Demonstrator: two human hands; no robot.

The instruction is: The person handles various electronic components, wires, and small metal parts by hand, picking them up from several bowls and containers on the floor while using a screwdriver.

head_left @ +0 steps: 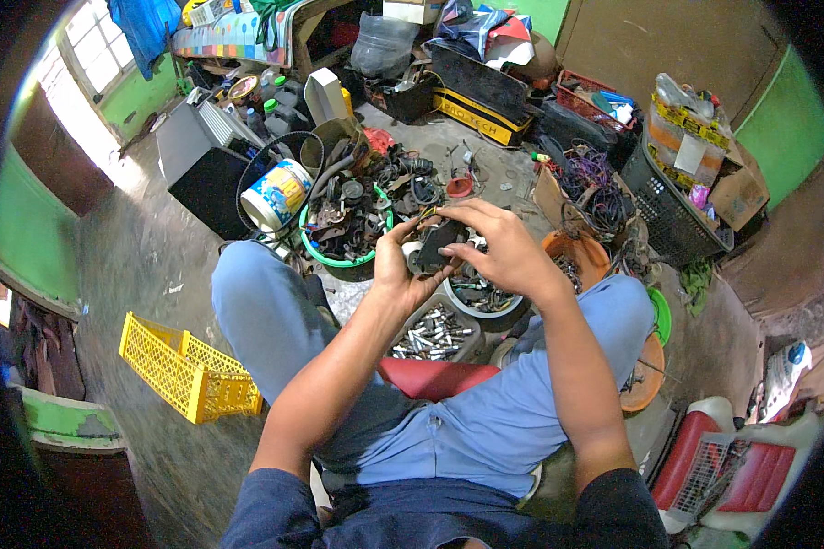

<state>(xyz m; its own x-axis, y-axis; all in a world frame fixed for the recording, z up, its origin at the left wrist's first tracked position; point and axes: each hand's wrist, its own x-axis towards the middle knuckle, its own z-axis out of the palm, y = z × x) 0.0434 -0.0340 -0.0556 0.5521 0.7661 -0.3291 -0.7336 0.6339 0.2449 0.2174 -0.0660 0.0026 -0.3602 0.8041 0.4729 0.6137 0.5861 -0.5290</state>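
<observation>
- The person sits on a red seat (428,377) and holds both hands up over their knees.
- The left hand (399,265) and the right hand (496,245) meet around one small dark part (439,240).
- The dark part sits right between the two hands, touching the fingers of both.
- The left hand's fingers are curled under and behind the part, closed on it like a cup.
- The right hand's fingers bend over the top of the part and pinch it from above. They are closed on it too.
- The part's long side seems to lean up and a little to the right. It is too small and too hidden to be sure.
- Neither hand is nearer, since both have hold of it.
- Just below the fingers is a white bowl (467,311) with metal bits in it.
- Lower still, near the left wrist, is a tray of shiny bolts (430,334).
- Past the left fingers, farther away, is a green tub (335,260) full of dark metal pieces.
- An orange bowl (593,252) sits past the right hand.
- A yellow crate (189,368) lies well apart, out to the left on the floor.
</observation>
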